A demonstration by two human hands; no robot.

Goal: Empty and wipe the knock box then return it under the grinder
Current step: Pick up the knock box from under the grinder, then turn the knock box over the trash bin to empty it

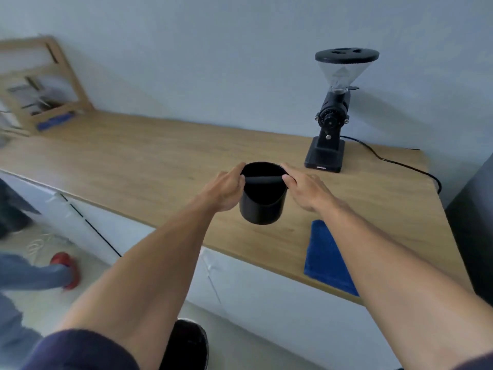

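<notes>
A black round knock box (262, 204) with a bar across its mouth stands upright on the wooden counter (138, 166). My left hand (226, 189) grips its left rim, thumb at the bar's end. My right hand (306, 189) holds the right rim the same way. The inside of the box looks dark; I cannot tell what is in it. The black grinder (332, 121) with a clear hopper stands behind and to the right, apart from the box. A folded blue cloth (326, 259) lies near the counter's front edge, partly under my right forearm.
The grinder's black cable (394, 162) runs right to the counter's end. A wooden frame (42, 84) leans on the wall at far left. White cabinet fronts (266, 295) sit below the counter. Another person's leg and red shoe (66, 268) are on the floor at left.
</notes>
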